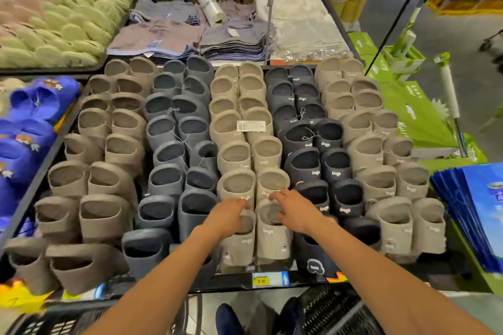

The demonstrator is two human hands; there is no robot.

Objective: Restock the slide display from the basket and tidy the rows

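Note:
The slide display (pixel 234 284) is a black tray packed with upright rows of brown, grey, beige and black slides. My left hand (pixel 228 216) lies over the front left beige slide (pixel 241 245) of the middle row, with its fingers curled over the slide's top edge. My right hand (pixel 295 209) holds the beige slide beside it (pixel 272 242), fingers over the strap's top and thumb inside the opening. A black mesh basket (pixel 330 307) sits below the tray's front edge; its contents are hidden by my arms.
Blue slides (pixel 30 117) fill the tray to the left. Folded clothes (pixel 174 35) and green insoles (pixel 60 22) lie behind. Green boxes (pixel 408 106) and blue bags (pixel 479 209) stand to the right. A yellow price tag (pixel 262 280) hangs on the front rail. Another basket (pixel 51 325) is at bottom left.

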